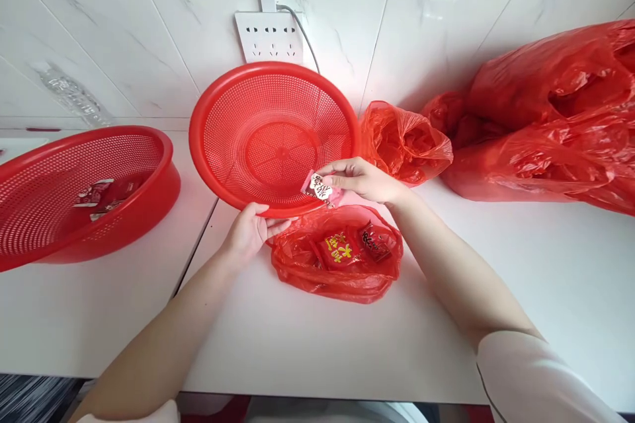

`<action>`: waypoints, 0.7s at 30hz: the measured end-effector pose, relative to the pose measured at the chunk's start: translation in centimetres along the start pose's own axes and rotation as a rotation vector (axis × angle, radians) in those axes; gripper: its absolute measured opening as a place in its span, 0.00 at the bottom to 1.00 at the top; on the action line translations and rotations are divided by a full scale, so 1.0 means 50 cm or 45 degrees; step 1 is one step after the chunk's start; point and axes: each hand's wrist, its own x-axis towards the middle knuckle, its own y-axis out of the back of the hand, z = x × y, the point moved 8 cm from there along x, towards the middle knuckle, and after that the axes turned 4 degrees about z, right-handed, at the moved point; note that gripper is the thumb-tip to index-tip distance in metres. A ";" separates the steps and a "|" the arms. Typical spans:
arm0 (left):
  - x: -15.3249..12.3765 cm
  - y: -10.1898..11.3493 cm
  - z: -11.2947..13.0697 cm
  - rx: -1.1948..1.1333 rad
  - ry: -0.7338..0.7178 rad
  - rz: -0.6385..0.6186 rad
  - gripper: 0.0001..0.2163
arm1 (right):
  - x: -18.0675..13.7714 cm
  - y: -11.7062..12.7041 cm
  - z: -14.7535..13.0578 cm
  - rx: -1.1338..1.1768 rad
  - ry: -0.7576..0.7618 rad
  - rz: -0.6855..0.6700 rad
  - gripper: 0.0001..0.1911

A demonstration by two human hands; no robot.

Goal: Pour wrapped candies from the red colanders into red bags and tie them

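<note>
My left hand (249, 231) grips the lower rim of a round red mesh basket (248, 119), which is tipped up on its edge toward me. My right hand (362, 180) pinches a small pink and white candy packet (320, 188) in front of the basket's lower right rim. Just below lies a small open red plastic bag (297, 264) on the white table, holding a yellow-lettered red packet (340, 249) and a darker red packet (374, 242).
A second red mesh basket (149, 192) stands at the left with a few packets (102, 195) inside. A knotted red bag (404, 142) and a big red bag (546, 119) lie at the back right. A wall socket (269, 36) is behind the tipped basket.
</note>
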 end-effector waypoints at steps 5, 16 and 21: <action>0.007 0.024 0.023 0.006 -0.024 0.055 0.17 | -0.021 0.021 -0.027 -0.236 -0.048 -0.062 0.20; 0.012 0.051 0.051 0.127 -0.154 0.169 0.14 | -0.031 -0.061 0.016 -0.569 -0.138 -0.427 0.14; 0.013 0.068 0.064 0.243 -0.218 0.201 0.16 | -0.017 -0.025 -0.009 -0.837 0.058 0.029 0.07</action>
